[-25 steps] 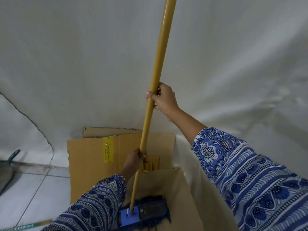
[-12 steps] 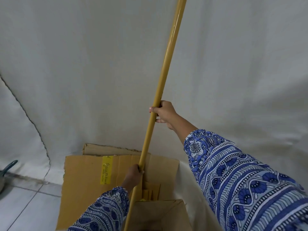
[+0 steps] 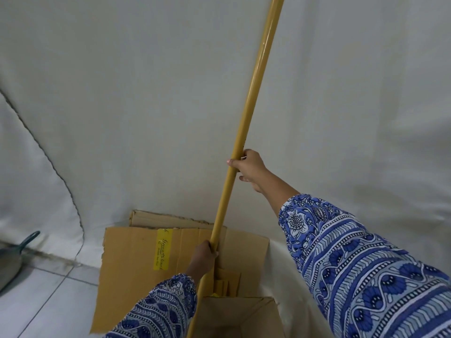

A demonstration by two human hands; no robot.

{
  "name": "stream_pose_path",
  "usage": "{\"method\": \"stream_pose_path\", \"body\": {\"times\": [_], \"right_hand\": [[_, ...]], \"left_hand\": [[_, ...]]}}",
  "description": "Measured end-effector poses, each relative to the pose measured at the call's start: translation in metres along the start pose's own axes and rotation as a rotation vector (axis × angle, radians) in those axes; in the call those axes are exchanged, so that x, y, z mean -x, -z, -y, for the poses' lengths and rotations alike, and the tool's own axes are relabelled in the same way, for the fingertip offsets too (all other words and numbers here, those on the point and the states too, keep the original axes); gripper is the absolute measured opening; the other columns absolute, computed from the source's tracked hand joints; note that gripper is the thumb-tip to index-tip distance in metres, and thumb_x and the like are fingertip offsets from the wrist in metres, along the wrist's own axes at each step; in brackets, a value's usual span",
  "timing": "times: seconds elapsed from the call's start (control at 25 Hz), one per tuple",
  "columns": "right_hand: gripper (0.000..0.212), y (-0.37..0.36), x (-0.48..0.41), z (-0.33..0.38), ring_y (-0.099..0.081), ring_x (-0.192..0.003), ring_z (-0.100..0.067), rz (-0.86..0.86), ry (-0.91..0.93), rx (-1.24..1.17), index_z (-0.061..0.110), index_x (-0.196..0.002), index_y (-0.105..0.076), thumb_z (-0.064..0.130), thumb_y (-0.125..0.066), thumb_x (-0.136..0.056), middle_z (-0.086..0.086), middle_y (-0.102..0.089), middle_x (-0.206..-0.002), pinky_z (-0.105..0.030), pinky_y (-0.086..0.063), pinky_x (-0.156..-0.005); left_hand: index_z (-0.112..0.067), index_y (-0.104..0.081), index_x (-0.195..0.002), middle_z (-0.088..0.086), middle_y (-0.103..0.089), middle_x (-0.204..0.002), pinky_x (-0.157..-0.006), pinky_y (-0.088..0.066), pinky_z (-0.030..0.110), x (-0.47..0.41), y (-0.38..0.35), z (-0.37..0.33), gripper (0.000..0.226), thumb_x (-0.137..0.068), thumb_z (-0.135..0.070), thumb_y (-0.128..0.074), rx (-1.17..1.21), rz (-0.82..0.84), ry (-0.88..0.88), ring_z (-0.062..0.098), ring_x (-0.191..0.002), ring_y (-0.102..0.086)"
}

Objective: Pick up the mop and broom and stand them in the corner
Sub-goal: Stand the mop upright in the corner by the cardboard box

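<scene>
A: At twelve o'clock from where you stand, what is up against the white cloth wall [image 3: 146, 93]?

B: The yellow handle [image 3: 246, 123]. It runs tilted from the lower middle of your view up to about one o'clock and leaves the frame at the top. You cannot see its head from here, so you cannot tell whether it is the mop or the broom.

A: And your hands?

B: Your right hand [image 3: 247, 168] is clenched around the handle about halfway up the visible length, thumb over the near side, arm stretched forward in a blue patterned sleeve [image 3: 366, 276]. Your left hand [image 3: 203, 256] is wrapped around the same handle lower down, toward six o'clock, fingers closed on it.

A: What lies behind the lower hand?

B: A flattened cardboard sheet [image 3: 131, 269] leans on the cloth at about eleven o'clock from your left hand, with a strip of yellow tape [image 3: 163, 250] on it. An open cardboard box [image 3: 246, 318] sits at six o'clock, and the handle passes down just beside its left edge.

A: Anything off to the side?

B: At nine o'clock, on the pale tiled floor [image 3: 44, 301], the edge of a dark green dustpan [image 3: 12, 259] shows, well apart from the handle.
</scene>
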State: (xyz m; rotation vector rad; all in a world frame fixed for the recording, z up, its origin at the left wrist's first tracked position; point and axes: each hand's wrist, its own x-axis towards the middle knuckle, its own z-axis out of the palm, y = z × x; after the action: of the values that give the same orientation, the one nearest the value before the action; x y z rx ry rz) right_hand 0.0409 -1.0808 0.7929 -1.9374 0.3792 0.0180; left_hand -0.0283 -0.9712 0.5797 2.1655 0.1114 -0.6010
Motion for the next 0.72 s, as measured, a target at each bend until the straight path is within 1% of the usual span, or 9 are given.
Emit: {"method": "stream_pose_path", "body": {"times": [0.08,0.16,0.2,0.28,0.4,0.44,0.48,0.6,0.72], "right_hand": [[0.054,0.003,0.002,-0.003,-0.052,-0.122,-0.029,-0.017,-0.005,-0.002,0.008,-0.126,-0.042,0.022,-0.067,-0.08,-0.014,-0.053,-0.132,-0.043,-0.044,-0.102],[0.062,0.006,0.007,-0.006,-0.048,-0.125,-0.029,-0.041,-0.007,-0.013,0.009,-0.13,-0.036,0.026,-0.068,-0.08,-0.015,-0.047,-0.137,-0.042,-0.041,-0.104],[0.065,0.006,0.012,-0.007,-0.047,-0.126,-0.03,-0.058,0.003,-0.009,0.009,-0.132,-0.034,0.028,-0.068,-0.08,-0.015,-0.045,-0.138,-0.041,-0.041,-0.103],[0.063,0.003,0.025,-0.009,-0.05,-0.122,-0.03,-0.158,0.054,0.009,0.008,-0.131,-0.035,0.032,-0.066,-0.081,-0.015,-0.047,-0.136,-0.039,-0.042,-0.098],[0.042,-0.021,0.057,-0.003,-0.061,-0.094,-0.031,-0.526,0.174,-0.046,0.008,-0.114,-0.048,0.035,-0.06,-0.084,-0.01,-0.062,-0.106,-0.039,-0.051,-0.08],[0.036,-0.036,0.071,0.002,-0.061,-0.086,-0.028,-0.621,0.22,-0.062,0.008,-0.109,-0.05,0.034,-0.057,-0.085,-0.006,-0.06,-0.095,-0.037,-0.049,-0.073],[0.031,-0.055,0.084,0.009,-0.059,-0.08,-0.027,-0.656,0.264,-0.064,0.007,-0.105,-0.051,0.031,-0.056,-0.086,-0.004,-0.057,-0.088,-0.036,-0.047,-0.069],[0.025,-0.132,0.115,0.033,-0.059,-0.075,-0.028,-0.524,0.341,-0.018,0.007,-0.102,-0.051,0.027,-0.056,-0.087,-0.003,-0.055,-0.082,-0.036,-0.046,-0.064],[0.026,-0.231,0.142,0.053,-0.055,-0.077,-0.025,-0.382,0.32,0.113,0.005,-0.106,-0.052,0.024,-0.055,-0.088,-0.005,-0.058,-0.087,-0.03,-0.039,-0.063]], "left_hand": [[0.0,-0.042,-0.125,0.01,-0.054,-0.106,-0.069,-0.047,0.027,0.006,0.008,-0.004,0.039,-0.091,-0.014,-0.053,0.008,0.0,-0.017,0.02,-0.091,-0.052],[0.002,-0.034,-0.133,0.019,-0.048,-0.13,-0.087,-0.047,0.034,0.013,0.023,-0.003,0.054,-0.089,-0.018,-0.057,-0.007,-0.036,-0.041,0.027,-0.112,-0.051],[0.002,-0.031,-0.135,0.019,-0.042,-0.137,-0.096,-0.044,0.036,0.015,0.034,0.0,0.058,-0.088,-0.02,-0.058,-0.024,-0.063,-0.042,0.03,-0.122,-0.046],[0.001,-0.032,-0.135,0.02,-0.039,-0.141,-0.102,-0.041,0.038,0.019,0.058,0.01,0.059,-0.088,-0.022,-0.059,-0.051,-0.111,-0.045,0.032,-0.127,-0.042],[0.001,-0.038,-0.132,0.02,-0.043,-0.138,-0.1,-0.042,0.039,0.029,0.108,0.036,0.054,-0.088,-0.023,-0.059,-0.061,-0.176,-0.055,0.033,-0.124,-0.044],[0.001,-0.04,-0.13,0.02,-0.045,-0.137,-0.099,-0.042,0.04,0.035,0.128,0.047,0.052,-0.088,-0.023,-0.059,-0.068,-0.202,-0.063,0.033,-0.123,-0.046],[0.001,-0.042,-0.129,0.02,-0.047,-0.136,-0.099,-0.043,0.04,0.042,0.149,0.06,0.05,-0.088,-0.022,-0.059,-0.072,-0.222,-0.066,0.033,-0.122,-0.047],[0.001,-0.041,-0.128,0.02,-0.047,-0.135,-0.099,-0.042,0.04,0.071,0.223,0.113,0.047,-0.089,-0.019,-0.058,-0.089,-0.263,-0.086,0.034,-0.122,-0.047],[-0.003,-0.038,-0.131,0.018,-0.045,-0.136,-0.099,-0.042,0.04,0.113,0.321,0.191,0.05,-0.09,-0.024,-0.056,-0.16,-0.31,-0.085,0.031,-0.121,-0.049]]}}
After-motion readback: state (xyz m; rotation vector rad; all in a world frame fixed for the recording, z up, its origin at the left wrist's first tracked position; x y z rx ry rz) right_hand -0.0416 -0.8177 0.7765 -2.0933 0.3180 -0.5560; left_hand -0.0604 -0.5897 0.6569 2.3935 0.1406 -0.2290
